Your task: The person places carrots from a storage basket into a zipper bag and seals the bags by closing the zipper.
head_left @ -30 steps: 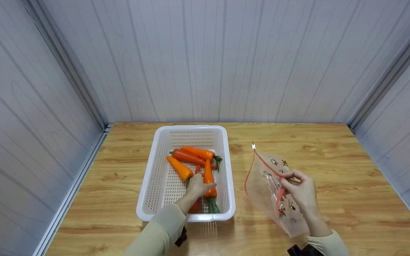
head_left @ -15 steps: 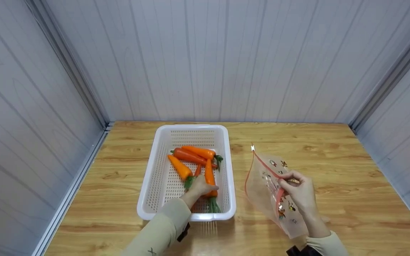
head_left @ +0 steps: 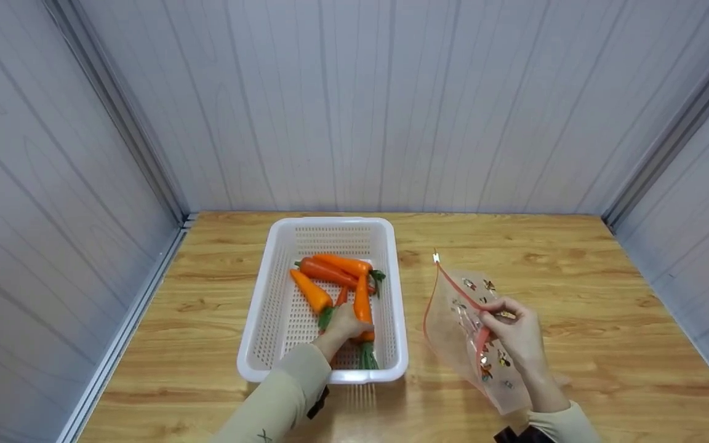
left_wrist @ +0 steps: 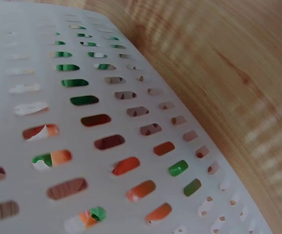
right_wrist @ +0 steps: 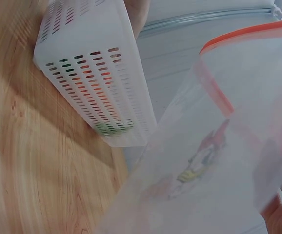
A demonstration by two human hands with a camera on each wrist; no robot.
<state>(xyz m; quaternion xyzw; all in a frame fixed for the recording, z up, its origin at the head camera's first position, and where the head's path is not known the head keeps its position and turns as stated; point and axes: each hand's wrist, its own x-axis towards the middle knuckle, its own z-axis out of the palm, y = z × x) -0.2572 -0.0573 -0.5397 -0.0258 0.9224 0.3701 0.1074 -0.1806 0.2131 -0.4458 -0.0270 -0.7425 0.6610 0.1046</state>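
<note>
My left hand (head_left: 343,321) reaches into a white plastic basket (head_left: 399,307), down among several carrots. Its thumb lies across an orange carrot (head_left: 362,298) with green stems; its other fingers are hidden, so a firm grip cannot be made out. A second orange carrot (head_left: 310,291) lies to the left of the hand. To the basket's right, my right hand (head_left: 517,329) pinches the red-orange rim of a see-through zipper bag (head_left: 450,332) printed with small cartoon figures. The bag's mouth gapes toward the basket. In the left wrist view, the slotted basket wall (left_wrist: 116,112) hides the hand.
Further back in the basket a redder carrot (head_left: 324,269) lies against an orange one. A white slider (head_left: 436,258) sits at the far end of the bag's rim. Panelled walls (head_left: 354,111) enclose the wooden table (head_left: 207,295) at the back and sides.
My left hand has shifted slightly to the right and away from me among the carrots, then stayed nearly still. The right hand keeps its pinch on the bag, almost unmoved.
</note>
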